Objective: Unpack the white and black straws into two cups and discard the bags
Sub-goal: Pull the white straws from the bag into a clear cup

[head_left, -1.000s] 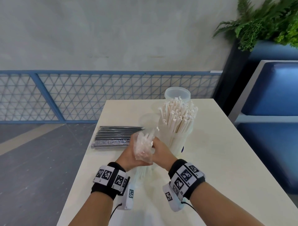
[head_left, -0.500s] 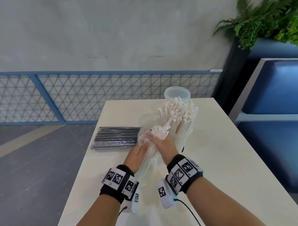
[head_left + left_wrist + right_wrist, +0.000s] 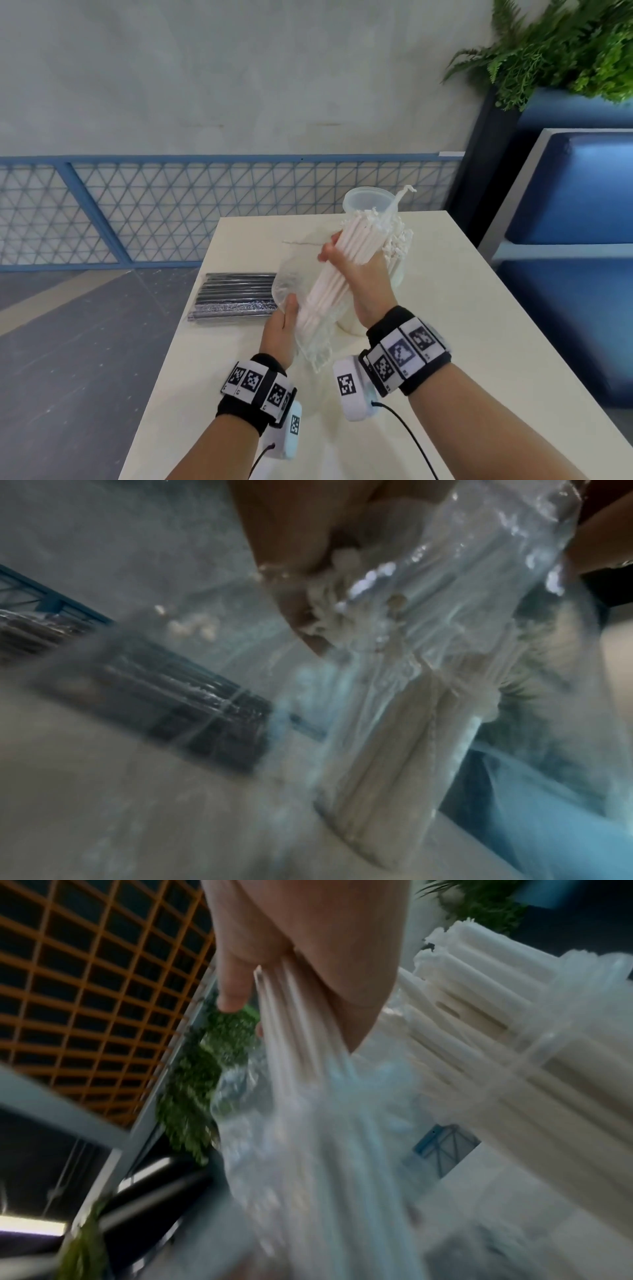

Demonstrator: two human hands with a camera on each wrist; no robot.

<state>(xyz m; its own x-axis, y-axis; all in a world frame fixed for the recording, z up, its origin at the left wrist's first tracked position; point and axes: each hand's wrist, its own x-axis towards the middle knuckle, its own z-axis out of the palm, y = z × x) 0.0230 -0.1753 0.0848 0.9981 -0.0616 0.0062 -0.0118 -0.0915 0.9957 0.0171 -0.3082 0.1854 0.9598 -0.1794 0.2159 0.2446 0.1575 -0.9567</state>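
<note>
My right hand (image 3: 335, 251) grips a bundle of white straws (image 3: 329, 284) and holds it slanted, its upper ends over the cup of white straws (image 3: 399, 251). The lower ends sit inside a clear plastic bag (image 3: 291, 277), which my left hand (image 3: 289, 306) holds by its side. In the right wrist view the straws (image 3: 298, 1037) run out under my palm into the bag (image 3: 308, 1150), next to the full cup (image 3: 514, 1047). An empty clear cup (image 3: 368, 202) stands behind. A sealed bag of black straws (image 3: 236, 296) lies flat to the left.
The pale table (image 3: 462, 325) drops off at its left edge beside the black straws, with grey floor below. A blue mesh fence runs behind, a blue bench (image 3: 575, 192) stands at the right, and a green plant (image 3: 565, 44) hangs at the top right.
My right hand has drawn the white straws up and partly out of the bag, towards the full cup. The left hand has slid lower along the bag.
</note>
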